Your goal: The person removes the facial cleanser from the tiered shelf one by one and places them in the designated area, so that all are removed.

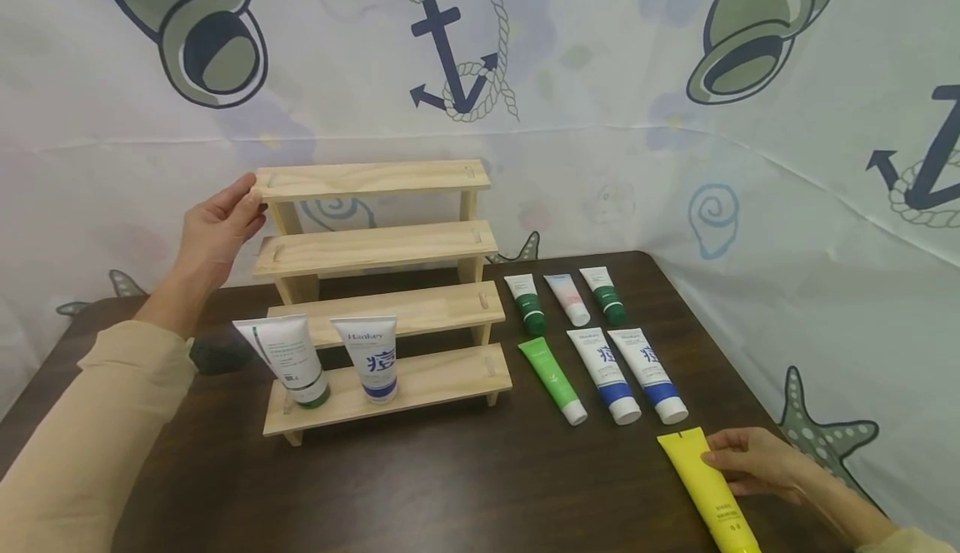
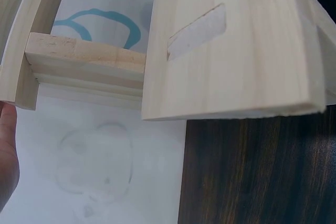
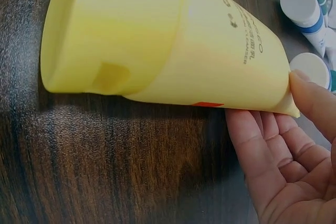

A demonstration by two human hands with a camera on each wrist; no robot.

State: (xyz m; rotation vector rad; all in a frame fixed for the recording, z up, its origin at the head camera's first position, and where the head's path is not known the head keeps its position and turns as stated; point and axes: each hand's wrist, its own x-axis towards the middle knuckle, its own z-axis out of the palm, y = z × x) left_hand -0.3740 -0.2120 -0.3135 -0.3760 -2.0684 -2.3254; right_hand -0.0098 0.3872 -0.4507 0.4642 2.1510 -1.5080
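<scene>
My left hand (image 1: 220, 224) holds the left end of the top board of a stepped wooden display rack (image 1: 375, 178). Only a bit of that hand shows at the left edge of the left wrist view, against the rack's wood (image 2: 236, 51). At the lower right, my right hand (image 1: 761, 463) pinches the flat end of a yellow cleanser tube (image 1: 708, 486). In the right wrist view the thumb lies on top of the tube (image 3: 210, 45) and the fingers reach underneath. On the rack's lowest step, a white tube with a green cap (image 1: 288, 357) leans beside a white-and-blue Hankey tube (image 1: 371, 357).
Right of the rack on the dark table (image 1: 450, 486) lie a bright green tube (image 1: 553, 380), two white-and-blue tubes (image 1: 606, 374), two small green-and-white tubes (image 1: 527, 303) and a pink-and-white tube (image 1: 567, 299). A patterned cloth (image 1: 585, 103) hangs behind the table.
</scene>
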